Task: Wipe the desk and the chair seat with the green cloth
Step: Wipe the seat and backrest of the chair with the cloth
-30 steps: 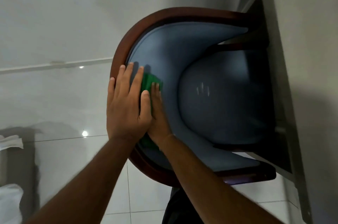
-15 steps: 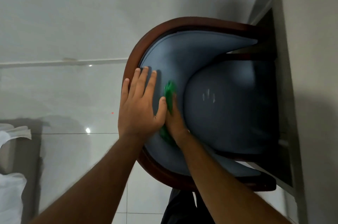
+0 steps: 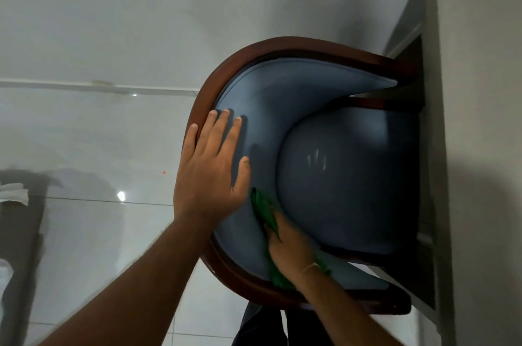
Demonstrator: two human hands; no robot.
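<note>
The left hand [image 3: 210, 173] lies spread flat on the blue chair [image 3: 271, 97] back while the right hand [image 3: 293, 249] presses the green cloth [image 3: 261, 204] beside the seat [image 3: 347, 184].

A bright green cloth [image 3: 264, 208] is seen, plain and unpatterned. The chair's curved frame [image 3: 226, 69] is finished in dark reddish-brown, glossy wood. The chair seat [image 3: 347, 184] and the padded backrest [image 3: 271, 97] are covered in plain blue-grey upholstery, with a few pale streaks of reflected light on the seat. The floor [image 3: 84, 232] is laid with glossy white tiles, divided by thin grey joints and dotted with small bright reflections. The desk [image 3: 480, 119] is coloured a flat light grey. A crumpled white fabric [image 3: 14, 193] is shown at the left edge.
</note>
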